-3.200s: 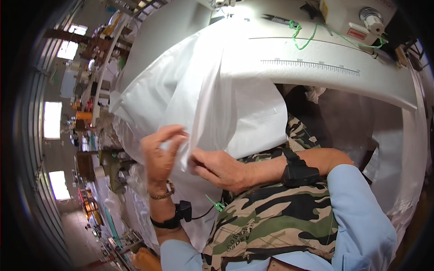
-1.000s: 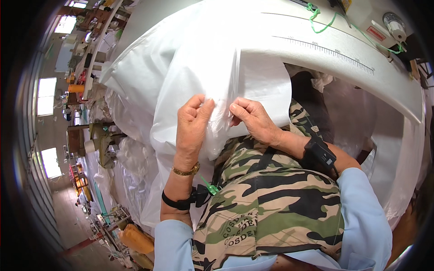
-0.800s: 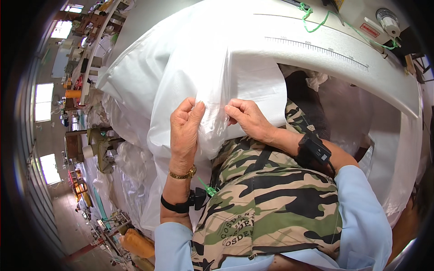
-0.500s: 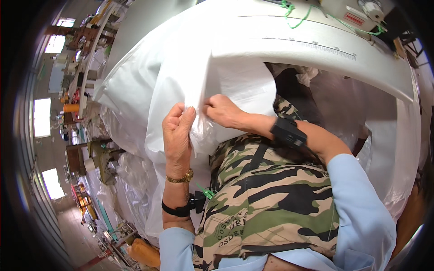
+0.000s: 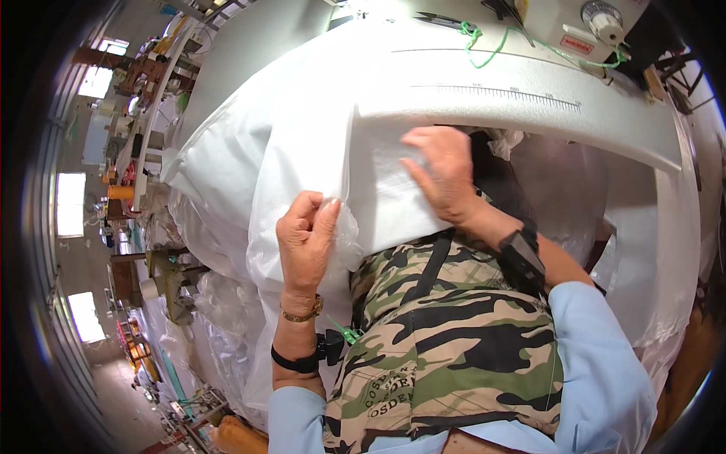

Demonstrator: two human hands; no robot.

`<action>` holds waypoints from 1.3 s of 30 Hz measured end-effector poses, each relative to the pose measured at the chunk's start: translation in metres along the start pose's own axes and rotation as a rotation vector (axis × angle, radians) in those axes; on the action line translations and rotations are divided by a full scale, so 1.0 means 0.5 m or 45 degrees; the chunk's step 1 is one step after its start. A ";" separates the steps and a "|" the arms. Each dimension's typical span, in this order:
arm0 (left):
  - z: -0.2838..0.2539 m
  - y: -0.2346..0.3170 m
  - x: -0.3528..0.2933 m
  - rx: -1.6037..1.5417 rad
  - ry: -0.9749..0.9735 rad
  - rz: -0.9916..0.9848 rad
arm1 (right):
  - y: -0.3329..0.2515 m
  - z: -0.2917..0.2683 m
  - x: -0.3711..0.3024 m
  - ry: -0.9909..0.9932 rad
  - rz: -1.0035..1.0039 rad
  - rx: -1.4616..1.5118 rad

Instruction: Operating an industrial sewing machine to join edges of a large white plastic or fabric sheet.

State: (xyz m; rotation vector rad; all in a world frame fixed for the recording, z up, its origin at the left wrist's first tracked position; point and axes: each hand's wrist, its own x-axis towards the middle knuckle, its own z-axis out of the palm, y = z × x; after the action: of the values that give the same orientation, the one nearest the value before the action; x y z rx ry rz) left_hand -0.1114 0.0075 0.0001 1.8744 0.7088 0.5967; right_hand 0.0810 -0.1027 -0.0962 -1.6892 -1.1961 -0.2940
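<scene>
A large white woven plastic sheet (image 5: pixel 302 140) hangs over the near edge of the worktable and down to my lap, with an upright fold along its middle. My left hand (image 5: pixel 306 238) is closed, pinching the sheet's lower part between thumb and fingers. A crumpled, clear film-like piece (image 5: pixel 347 234) sticks out beside that pinch. To the right of the fold, my right hand (image 5: pixel 446 174) is raised in front of the sheet, thumb and fingers apart and slightly blurred. It holds nothing that I can see.
The pale worktable (image 5: pixel 522 79) has a ruler scale along its curved near edge. Part of a white sewing machine (image 5: pixel 586 34) stands at far right. Green thread (image 5: pixel 488 62) and a dark pointed tool (image 5: pixel 439 20) lie near it. Bundled clear plastic (image 5: pixel 231 303) lies at left.
My right hand has come away from the fold, moved right and up, and opened. My left hand has shifted slightly down, still pinching the sheet. The view has tilted slightly.
</scene>
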 end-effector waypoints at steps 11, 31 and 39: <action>0.053 0.034 -0.011 0.187 -0.130 0.178 | -0.023 -0.051 -0.062 -0.595 0.881 0.900; -0.037 0.119 0.024 0.816 -0.124 0.362 | -0.115 0.056 -0.037 -0.300 0.824 1.317; -0.068 0.277 0.088 1.482 -0.508 0.742 | -0.272 0.167 0.142 -0.703 -0.329 1.432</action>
State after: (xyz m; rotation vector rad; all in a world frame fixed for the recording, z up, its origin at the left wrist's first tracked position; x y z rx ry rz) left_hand -0.0745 0.0146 0.1447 3.2148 0.1909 0.0850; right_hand -0.0231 0.0071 -0.0087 -0.6170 -1.5463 0.6463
